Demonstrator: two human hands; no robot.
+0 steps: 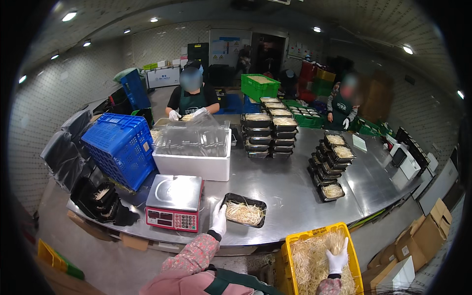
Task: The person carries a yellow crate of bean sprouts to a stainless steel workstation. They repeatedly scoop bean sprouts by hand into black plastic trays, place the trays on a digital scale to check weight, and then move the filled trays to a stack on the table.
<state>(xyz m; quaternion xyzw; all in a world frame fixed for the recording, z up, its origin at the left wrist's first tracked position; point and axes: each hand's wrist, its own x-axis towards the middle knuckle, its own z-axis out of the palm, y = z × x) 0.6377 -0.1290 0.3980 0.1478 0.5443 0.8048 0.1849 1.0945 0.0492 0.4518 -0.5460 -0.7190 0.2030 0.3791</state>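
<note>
My left hand, in a white glove, grips the left edge of a black plastic tray. Bean sprouts fill much of that tray, which rests on or just above the steel table. Over the yellow plastic crate, my gloved right hand holds a clump of bean sprouts. Loose sprouts heap up inside the crate. Left of the tray stands a red digital scale with a bare steel pan.
Behind the scale sits a white foam box of clear plastic lids, beside a blue crate. Filled trays stand in stacks at mid-table and in another stack rightward. Two co-workers stand across the steel table.
</note>
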